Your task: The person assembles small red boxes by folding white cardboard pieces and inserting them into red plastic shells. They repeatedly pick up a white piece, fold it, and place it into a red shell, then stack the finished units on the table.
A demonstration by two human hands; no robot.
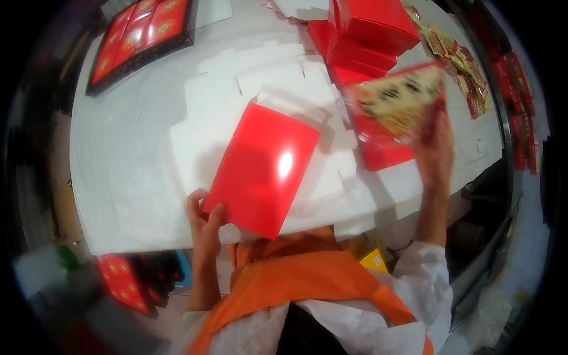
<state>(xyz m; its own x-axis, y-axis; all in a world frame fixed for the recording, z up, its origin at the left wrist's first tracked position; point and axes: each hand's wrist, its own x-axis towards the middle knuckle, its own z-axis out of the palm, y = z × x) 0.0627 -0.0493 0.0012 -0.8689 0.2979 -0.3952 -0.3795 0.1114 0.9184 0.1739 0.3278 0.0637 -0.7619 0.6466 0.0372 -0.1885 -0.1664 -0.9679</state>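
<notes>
My left hand point(206, 228) grips the near left corner of a red cardboard box point(257, 177), thumb on top and fingers at the side. The box lies tilted over flat white cardboard blanks point(201, 139), and a white flap point(290, 106) stands out from its far end. My right hand point(436, 148) is closed on the right edge of a shiny plastic packet point(393, 97), cream and red with dark lettering, slightly blurred. The packet is held up to the right of the box, in front of stacked red boxes, and hides part of them.
Red boxes point(376, 29) are piled at the back right of the white-covered table point(127, 177). Small gold and red sachets point(461, 65) lie beyond them. A dark-rimmed tray point(189, 38) of red packages sits back left. More red packages point(121, 278) are below the table's left front edge.
</notes>
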